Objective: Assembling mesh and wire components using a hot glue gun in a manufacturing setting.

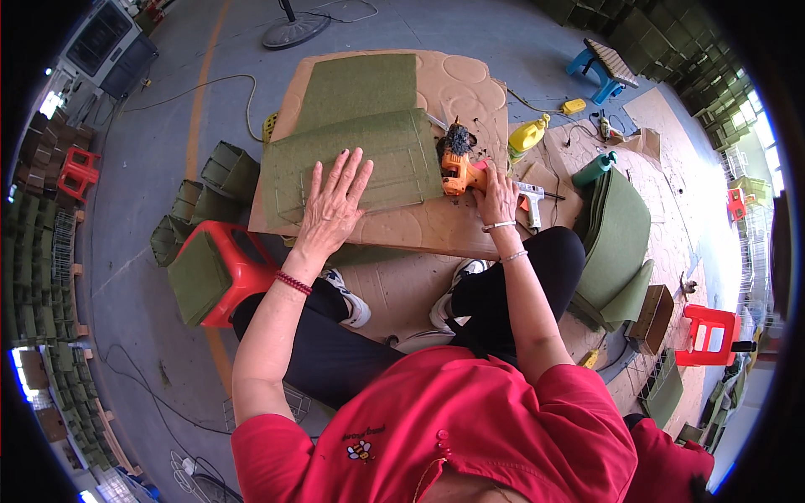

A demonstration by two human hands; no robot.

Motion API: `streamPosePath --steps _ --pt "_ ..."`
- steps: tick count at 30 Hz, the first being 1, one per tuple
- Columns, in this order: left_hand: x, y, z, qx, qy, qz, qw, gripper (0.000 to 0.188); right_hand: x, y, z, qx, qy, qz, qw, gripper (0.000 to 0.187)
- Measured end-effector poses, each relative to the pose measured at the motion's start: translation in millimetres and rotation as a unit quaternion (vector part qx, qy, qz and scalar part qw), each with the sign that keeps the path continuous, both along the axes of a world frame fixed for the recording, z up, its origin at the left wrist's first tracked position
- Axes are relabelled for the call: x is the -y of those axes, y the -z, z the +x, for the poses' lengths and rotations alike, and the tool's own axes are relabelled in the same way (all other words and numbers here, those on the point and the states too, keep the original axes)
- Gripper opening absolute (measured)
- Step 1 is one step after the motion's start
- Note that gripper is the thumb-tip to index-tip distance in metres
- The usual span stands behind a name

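Note:
My left hand [332, 205] lies flat, fingers spread, on a green felt sheet [377, 138]. Straight lines of a thin wire frame [394, 199] show along this sheet, and a second felt piece [360, 84] lies beyond it. At the sheet's right edge, my right hand [501, 199] closes round the handle of an orange glue gun [457, 168]. Dark residue coats the gun's top, and its nozzle is hard to make out. Just right of that hand rests a white-grey glue gun [532, 201]. Everything here sits on a cardboard-covered work surface [402, 228].
A yellow bottle [527, 136] and green bottle [594, 169] stand to the right, near stacked felt sheets [616, 243]. On the left are a red stool [231, 268] and green felt boxes [231, 168]. A blue-legged stool [602, 69] is farther off; cables cross the floor.

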State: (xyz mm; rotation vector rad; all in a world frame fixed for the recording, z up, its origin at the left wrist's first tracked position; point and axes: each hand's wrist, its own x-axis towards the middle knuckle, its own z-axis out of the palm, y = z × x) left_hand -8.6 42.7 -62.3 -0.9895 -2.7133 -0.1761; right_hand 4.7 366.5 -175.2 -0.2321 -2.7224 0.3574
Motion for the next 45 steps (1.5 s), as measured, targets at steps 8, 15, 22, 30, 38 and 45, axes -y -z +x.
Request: streamPosePath --steps 8,15,22,30,38,45 --pt "1 6 -1 -0.022 -0.002 -0.006 1.0 0.092 -3 -19 -20 0.018 -0.074 0.04 0.996 0.053" --pt "2 16 -1 -0.074 -0.019 -0.045 0.996 0.088 -14 -39 -18 -0.11 0.034 -0.215 0.97 0.031" --pt "3 4 9 -0.042 -0.032 0.0 0.999 0.083 19 -139 45 -0.181 -0.153 -0.721 0.651 0.041" --pt "3 1 -14 0.076 -0.043 0.142 0.986 0.05 5 -85 98 -0.166 -0.156 -0.684 0.693 0.043" --pt "52 -25 -50 0.383 -0.089 0.369 0.842 0.082 83 -51 137 0.113 -0.296 -0.625 0.714 0.029" --pt "76 -44 -47 0.343 0.014 0.432 0.834 0.051 158 -73 113 0.146 -0.372 -0.507 0.764 0.03"
